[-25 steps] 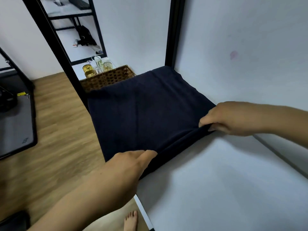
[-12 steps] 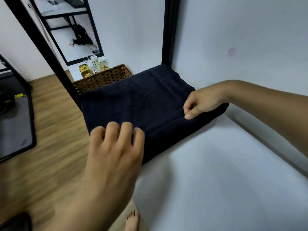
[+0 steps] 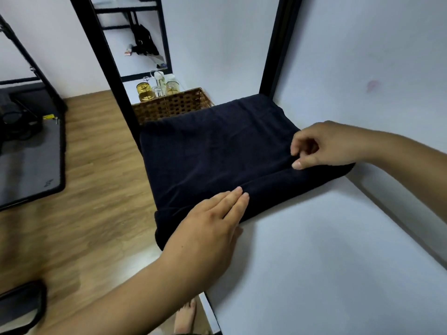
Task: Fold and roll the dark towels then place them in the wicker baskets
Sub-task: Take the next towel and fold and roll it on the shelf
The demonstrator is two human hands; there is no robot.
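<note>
On the desk (image 3: pixel 326 262), my left grip (image 3: pixel 208 233) is pressing flat on the dark towel (image 3: pixel 212 153); whether my curled right grip (image 3: pixel 321 146) is pinching it, I cannot tell. Both ends should be rolling level.

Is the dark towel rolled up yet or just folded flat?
Mostly flat: the dark towel lies folded on the shelf, only its near edge turned into a low roll.

One head-worn camera looks forward and down, close over the white shelf (image 3: pixel 314 262)
</note>
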